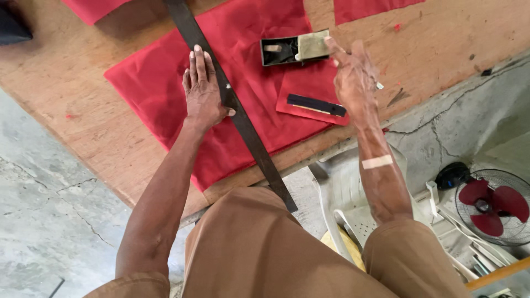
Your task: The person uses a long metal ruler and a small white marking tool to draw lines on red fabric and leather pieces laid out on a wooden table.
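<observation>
- The left hand [203, 91] lies flat and open, palm down, fingers straight and close together, on the red cloth [165, 105].
- Its thumb side presses against the long dark ruler [232, 102], which runs slantwise across the cloth from the far edge of the table toward the person's body, its near end sticking out past the table edge.
- The right hand [353, 77] is raised a little above the table [83, 138], fingers loosely spread and half open; the fingertips [331, 43] reach to the small open tin box [287, 49].
- Whether it pinches something small I cannot tell; a pale bit shows at its outer edge.
- The box sits on the red cloth, its lid tipped up on the right side, with a pale chalk piece [271, 48] inside.
- A smaller red cloth piece [309, 91] lies just below the box, and a short dark flat strip [316, 105] rests on it.
- A pale plaster [377, 161] crosses the right forearm.
- 1 fan with red blades [494, 207] stands on the floor to the right, beside a white plastic chair [342, 187].
</observation>
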